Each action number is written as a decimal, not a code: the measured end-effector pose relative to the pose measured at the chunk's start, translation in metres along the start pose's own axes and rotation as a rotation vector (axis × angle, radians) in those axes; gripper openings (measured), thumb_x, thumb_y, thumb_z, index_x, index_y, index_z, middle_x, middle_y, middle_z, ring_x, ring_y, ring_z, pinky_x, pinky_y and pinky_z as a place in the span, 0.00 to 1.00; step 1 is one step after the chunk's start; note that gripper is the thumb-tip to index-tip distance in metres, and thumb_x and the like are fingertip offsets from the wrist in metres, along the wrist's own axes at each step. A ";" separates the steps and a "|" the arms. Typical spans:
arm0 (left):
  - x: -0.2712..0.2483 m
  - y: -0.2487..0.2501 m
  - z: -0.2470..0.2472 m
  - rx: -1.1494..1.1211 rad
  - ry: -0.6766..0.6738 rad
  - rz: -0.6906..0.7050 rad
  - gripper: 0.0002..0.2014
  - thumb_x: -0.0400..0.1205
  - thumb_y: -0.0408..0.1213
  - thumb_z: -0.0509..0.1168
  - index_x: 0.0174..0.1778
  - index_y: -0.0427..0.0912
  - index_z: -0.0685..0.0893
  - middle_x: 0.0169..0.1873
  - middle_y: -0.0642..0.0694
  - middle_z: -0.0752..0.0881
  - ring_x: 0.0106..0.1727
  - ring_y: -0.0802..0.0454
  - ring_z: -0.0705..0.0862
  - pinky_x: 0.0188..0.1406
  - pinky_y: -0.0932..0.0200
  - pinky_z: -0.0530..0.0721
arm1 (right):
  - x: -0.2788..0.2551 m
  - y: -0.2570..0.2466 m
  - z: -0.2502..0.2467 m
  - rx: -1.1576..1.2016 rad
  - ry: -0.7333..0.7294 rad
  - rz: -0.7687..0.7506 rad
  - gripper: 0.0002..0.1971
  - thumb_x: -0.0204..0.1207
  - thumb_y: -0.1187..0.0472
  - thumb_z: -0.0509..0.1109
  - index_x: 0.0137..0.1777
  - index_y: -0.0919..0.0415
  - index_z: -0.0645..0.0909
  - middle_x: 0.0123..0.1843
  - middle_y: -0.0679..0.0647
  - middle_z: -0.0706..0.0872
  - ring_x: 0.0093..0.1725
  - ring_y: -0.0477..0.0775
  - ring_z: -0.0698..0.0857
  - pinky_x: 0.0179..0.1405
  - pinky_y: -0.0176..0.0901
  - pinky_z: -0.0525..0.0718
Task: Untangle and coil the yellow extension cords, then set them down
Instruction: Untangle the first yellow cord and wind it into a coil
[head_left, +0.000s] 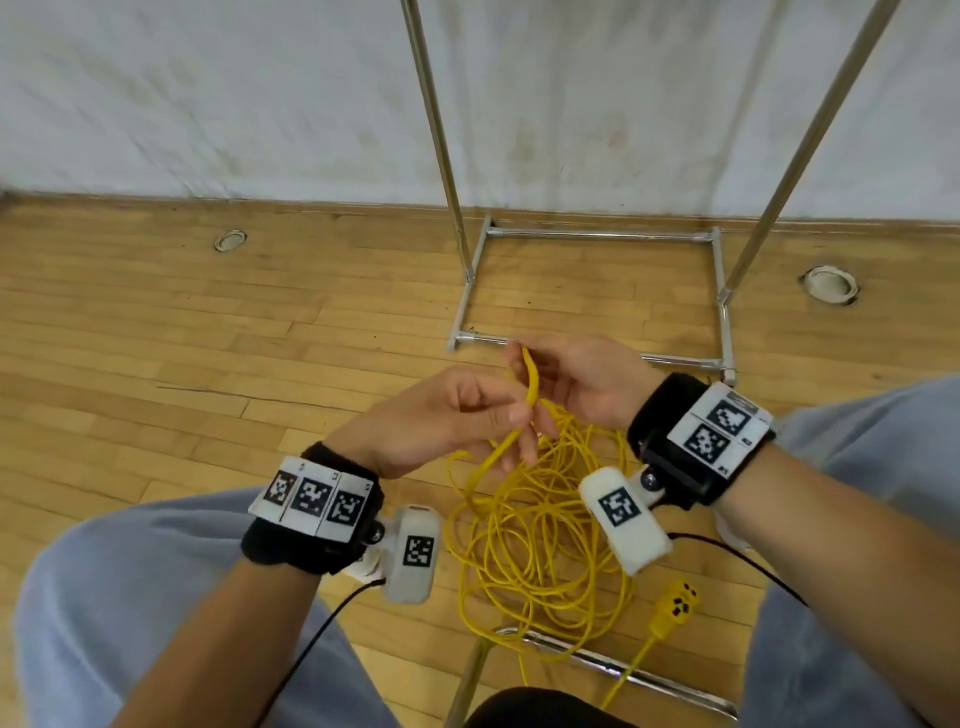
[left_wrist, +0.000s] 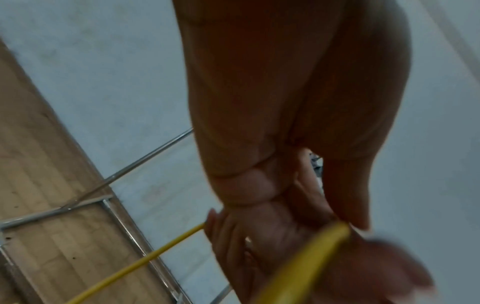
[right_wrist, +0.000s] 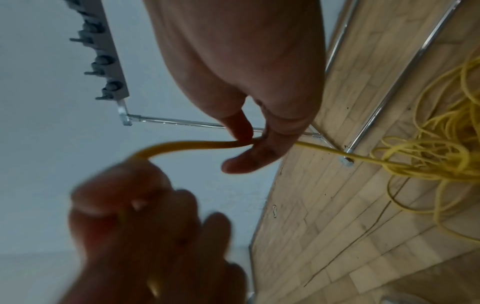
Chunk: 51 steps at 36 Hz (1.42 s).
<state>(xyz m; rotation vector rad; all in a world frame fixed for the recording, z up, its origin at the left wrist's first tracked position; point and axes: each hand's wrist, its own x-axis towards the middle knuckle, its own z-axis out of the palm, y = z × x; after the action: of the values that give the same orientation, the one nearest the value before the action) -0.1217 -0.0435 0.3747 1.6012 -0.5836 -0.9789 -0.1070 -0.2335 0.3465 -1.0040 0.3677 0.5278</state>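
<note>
Above a tangled heap of yellow cord (head_left: 535, 525) on the wooden floor (head_left: 156, 338), left hand (head_left: 441, 415) and right hand (head_left: 582, 379) each pinching one short raised stretch, socket end (head_left: 675, 605) lying beside the heap.

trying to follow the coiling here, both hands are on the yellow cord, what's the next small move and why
Probably draw more cord up through the left hand to make a first loop into the right hand. Both hands pinch one short stretch of yellow cord, while the tangled pile lies loose on the floor.
</note>
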 end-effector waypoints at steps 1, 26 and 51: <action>0.001 -0.002 -0.002 -0.049 0.016 -0.084 0.25 0.92 0.49 0.55 0.62 0.29 0.86 0.48 0.37 0.91 0.43 0.46 0.89 0.47 0.54 0.88 | -0.001 -0.004 0.001 0.018 -0.006 -0.061 0.10 0.89 0.66 0.65 0.48 0.69 0.84 0.33 0.54 0.90 0.30 0.45 0.89 0.31 0.34 0.87; -0.008 0.027 -0.023 -0.540 0.323 0.296 0.08 0.88 0.34 0.58 0.56 0.35 0.81 0.35 0.53 0.81 0.26 0.63 0.74 0.25 0.70 0.76 | -0.021 -0.004 -0.005 -0.345 -0.210 -0.026 0.27 0.92 0.48 0.58 0.67 0.76 0.81 0.57 0.73 0.91 0.48 0.62 0.92 0.49 0.51 0.93; 0.016 -0.005 -0.016 -0.761 0.374 -0.215 0.32 0.94 0.34 0.46 0.32 0.32 0.90 0.21 0.40 0.84 0.24 0.45 0.87 0.29 0.53 0.89 | -0.049 -0.014 0.027 -0.441 -0.655 -0.281 0.11 0.84 0.63 0.66 0.53 0.73 0.83 0.38 0.59 0.90 0.31 0.52 0.88 0.33 0.40 0.87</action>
<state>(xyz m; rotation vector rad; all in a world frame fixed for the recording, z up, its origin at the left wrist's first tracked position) -0.1009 -0.0461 0.3663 1.1136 0.2176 -0.8758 -0.1381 -0.2284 0.3949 -1.2124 -0.4878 0.6610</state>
